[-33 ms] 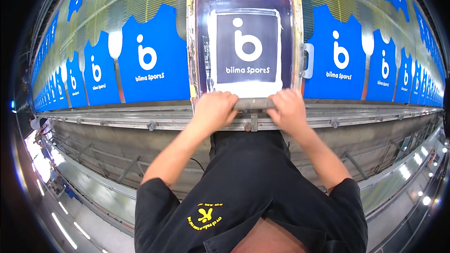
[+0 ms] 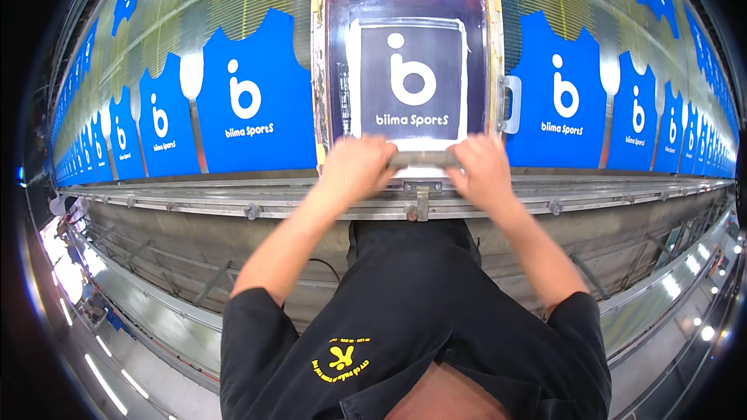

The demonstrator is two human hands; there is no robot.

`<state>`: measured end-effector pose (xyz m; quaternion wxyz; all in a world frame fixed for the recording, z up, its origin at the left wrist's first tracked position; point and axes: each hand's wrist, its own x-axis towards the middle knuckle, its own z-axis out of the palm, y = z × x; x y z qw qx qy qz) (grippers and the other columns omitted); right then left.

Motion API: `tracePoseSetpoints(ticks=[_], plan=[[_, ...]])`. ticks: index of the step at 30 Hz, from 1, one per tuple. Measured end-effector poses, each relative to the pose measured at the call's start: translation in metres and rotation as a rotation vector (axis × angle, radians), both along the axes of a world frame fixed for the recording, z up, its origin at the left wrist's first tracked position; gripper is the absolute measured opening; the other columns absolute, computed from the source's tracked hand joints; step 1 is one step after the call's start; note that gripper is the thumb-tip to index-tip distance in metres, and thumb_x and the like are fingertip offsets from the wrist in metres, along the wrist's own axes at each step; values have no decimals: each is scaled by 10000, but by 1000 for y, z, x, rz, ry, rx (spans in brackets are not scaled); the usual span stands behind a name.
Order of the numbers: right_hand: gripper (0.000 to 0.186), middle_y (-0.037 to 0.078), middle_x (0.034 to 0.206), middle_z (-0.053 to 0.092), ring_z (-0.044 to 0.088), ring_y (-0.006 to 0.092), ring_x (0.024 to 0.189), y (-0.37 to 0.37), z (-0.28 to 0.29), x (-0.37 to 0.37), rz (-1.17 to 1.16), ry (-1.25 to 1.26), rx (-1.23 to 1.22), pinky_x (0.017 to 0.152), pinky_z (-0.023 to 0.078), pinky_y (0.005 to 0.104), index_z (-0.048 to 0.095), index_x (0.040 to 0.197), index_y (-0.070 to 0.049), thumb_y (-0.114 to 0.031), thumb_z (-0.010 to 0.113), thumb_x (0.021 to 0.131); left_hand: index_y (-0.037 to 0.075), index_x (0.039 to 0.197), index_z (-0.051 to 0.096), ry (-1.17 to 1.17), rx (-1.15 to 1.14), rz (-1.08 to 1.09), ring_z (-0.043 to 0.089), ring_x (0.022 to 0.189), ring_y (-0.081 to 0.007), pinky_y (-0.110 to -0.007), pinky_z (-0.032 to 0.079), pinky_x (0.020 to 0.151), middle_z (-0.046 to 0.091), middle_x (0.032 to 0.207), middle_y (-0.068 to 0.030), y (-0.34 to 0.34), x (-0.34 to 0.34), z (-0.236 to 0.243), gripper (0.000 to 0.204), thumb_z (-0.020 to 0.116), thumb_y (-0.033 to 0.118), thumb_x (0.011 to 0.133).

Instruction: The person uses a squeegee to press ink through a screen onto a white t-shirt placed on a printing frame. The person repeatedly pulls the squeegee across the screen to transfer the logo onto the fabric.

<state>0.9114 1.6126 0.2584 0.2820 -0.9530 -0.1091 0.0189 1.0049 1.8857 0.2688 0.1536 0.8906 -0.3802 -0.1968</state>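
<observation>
A printing screen lies in front of me, its worn frame around a dark mesh with a white round design and lettering. White ink borders the design. Across its near end runs a squeegee, of which a brownish-grey bar shows between my hands. My left hand is closed around the bar's left end, and my right hand grips its right end. The blade's lower edge is hidden. A pale handle sticks out from the frame's right side.
Printed blue shirt panels lie in a row on the long table: one to the left, another to the right, with several beyond each. A metal rail with bolts runs along the near edge, and a metal bracket sits at its middle.
Both hands and the squeegee have shifted slightly away from me over the screen's near end. More of the bracket below now shows. The panels stay in place.
</observation>
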Motion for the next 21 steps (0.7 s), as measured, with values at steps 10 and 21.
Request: tracePoseSetpoints(ticks=[10,21], plan=[[435,146,959,729,714,384,963,-46,-44,274,-202,-145,-44,868,548,524,731,976,-21,-398,909,853,158,963,806,-176,82,120,774,876,-342,-502,598,760,786,861,-94,-76,267,-25,383,838,529,874],[340,105,961,682,655,336,933,1,-48,46,-73,-110,-7,838,481,456,699,1007,-49,-216,916,806,117,820,721,-206,-158,102,754,760,-308,-461,587,662,729,811,-74,-14,38,-46,300,935,318,759]])
